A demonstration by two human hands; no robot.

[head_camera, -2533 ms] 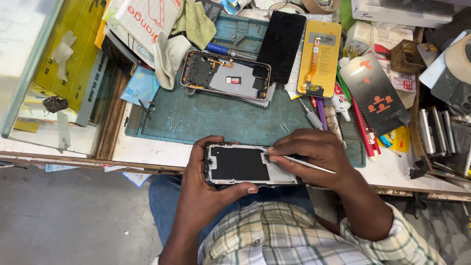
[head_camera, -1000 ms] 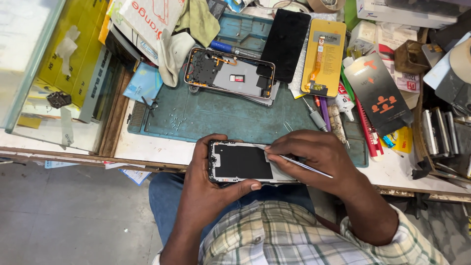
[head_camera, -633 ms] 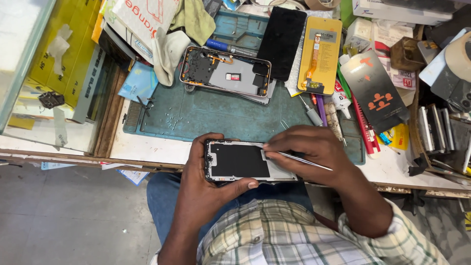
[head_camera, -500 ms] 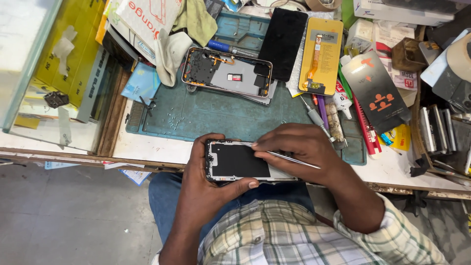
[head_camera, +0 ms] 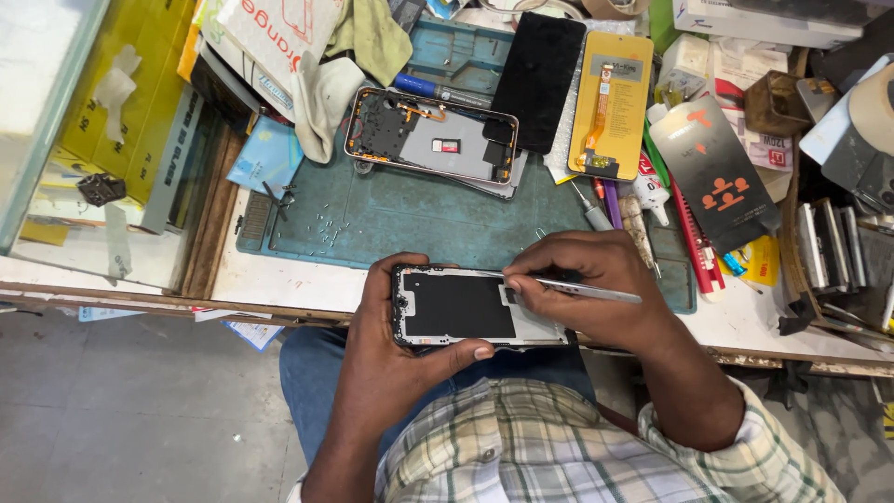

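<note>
My left hand [head_camera: 391, 349] grips an opened phone frame [head_camera: 466, 305] by its left end, holding it flat over the table's near edge. The frame shows a black panel inside a pale rim. My right hand [head_camera: 596, 289] pinches thin metal tweezers [head_camera: 582, 291], their tip touching the frame's upper edge near the middle. A second opened phone body [head_camera: 433, 142] with exposed parts lies on the teal work mat [head_camera: 410, 219] beyond.
A black screen panel [head_camera: 540, 79] and a yellow-backed display [head_camera: 613, 93] lie at the back. Small screws [head_camera: 321, 231] dot the mat's left side. Tools, pens and a dark package [head_camera: 712, 177] crowd the right. Cloths and yellow boxes [head_camera: 84, 102] sit left.
My right hand has slid the tweezers' tip leftward along the frame's top edge. The left hand keeps its grip. The view shifted slightly.
</note>
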